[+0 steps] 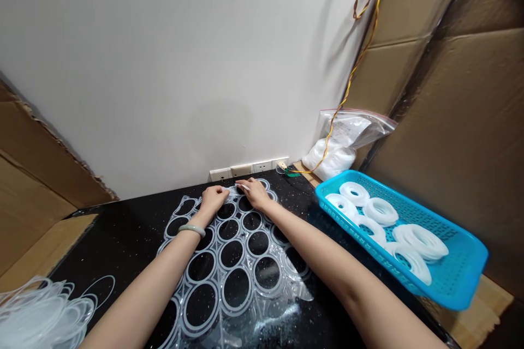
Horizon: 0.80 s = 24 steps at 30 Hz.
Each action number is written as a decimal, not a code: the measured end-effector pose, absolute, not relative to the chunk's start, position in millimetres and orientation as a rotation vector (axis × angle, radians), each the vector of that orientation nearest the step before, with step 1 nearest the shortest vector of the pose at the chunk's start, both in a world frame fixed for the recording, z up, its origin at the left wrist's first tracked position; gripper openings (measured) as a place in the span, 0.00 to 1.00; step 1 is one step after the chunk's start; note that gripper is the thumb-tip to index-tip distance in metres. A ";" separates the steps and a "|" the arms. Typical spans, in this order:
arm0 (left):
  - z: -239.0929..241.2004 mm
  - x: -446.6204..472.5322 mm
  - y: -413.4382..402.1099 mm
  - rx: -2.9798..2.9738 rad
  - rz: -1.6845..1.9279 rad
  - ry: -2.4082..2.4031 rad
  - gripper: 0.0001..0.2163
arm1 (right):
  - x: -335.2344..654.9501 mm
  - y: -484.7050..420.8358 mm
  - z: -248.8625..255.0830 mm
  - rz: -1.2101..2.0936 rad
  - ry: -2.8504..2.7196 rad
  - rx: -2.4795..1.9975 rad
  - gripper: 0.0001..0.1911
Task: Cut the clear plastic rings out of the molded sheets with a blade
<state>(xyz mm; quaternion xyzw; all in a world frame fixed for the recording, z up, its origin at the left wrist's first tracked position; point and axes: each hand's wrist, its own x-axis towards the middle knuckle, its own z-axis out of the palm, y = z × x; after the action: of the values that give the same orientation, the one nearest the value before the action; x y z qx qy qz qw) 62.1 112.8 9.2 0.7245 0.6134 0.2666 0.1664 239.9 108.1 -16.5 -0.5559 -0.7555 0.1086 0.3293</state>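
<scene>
Sheet of clear plastic [243, 240] lay flat on the bench, bottom centre of frame, rows of round openings edged by pale rings. Black bench top [123, 245] showed through the openings. Near part of the sheet was shiny, with glare at bottom centre.

Left hand [215, 199] was at the sheet's far edge, thumb and forefinger pinched narrow on a bit of it. Right hand [254, 193] sat just beside it, fingers bent and close together at the same edge; couldn't tell if they gripped anything. Pale bracelet [192, 229] on the left wrist.

Lower left: loose pile of thin clear hoops [36, 316]. Right: blue basket [460, 270], tilted in view, holding white rings [382, 221] in several stacks. Behind it, a zip bag [354, 131] with white contents, against brown cardboard [462, 109].

Sockets [241, 170] ran along the foot of the white wall [164, 65], centre frame. Twisted yellow-and-brown cable [347, 82] dropped from upper right to a plug there. More cardboard at the left edge.
</scene>
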 end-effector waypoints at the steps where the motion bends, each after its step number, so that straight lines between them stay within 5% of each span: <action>1: 10.1 60.4 109.3 2.094 0.782 1.719 0.13 | 239.4 108.5 -16.5 0.272 -1.990 -1.464 0.17; 9: 13.8 53.9 57.3 2.500 0.888 1.303 0.03 | 238.0 106.6 -15.4 0.225 -1.989 -1.558 0.18; 24: 9.5 63.9 33.3 2.651 0.721 0.945 0.07 | 239.2 107.9 -12.5 0.296 -1.925 -1.587 0.18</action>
<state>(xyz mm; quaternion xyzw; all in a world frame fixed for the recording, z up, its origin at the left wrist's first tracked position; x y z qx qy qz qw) 63.9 33.3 9.5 0.9061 0.3230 0.2466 0.1179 239.2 107.9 -12.5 -0.6006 -0.7287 0.1122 0.3093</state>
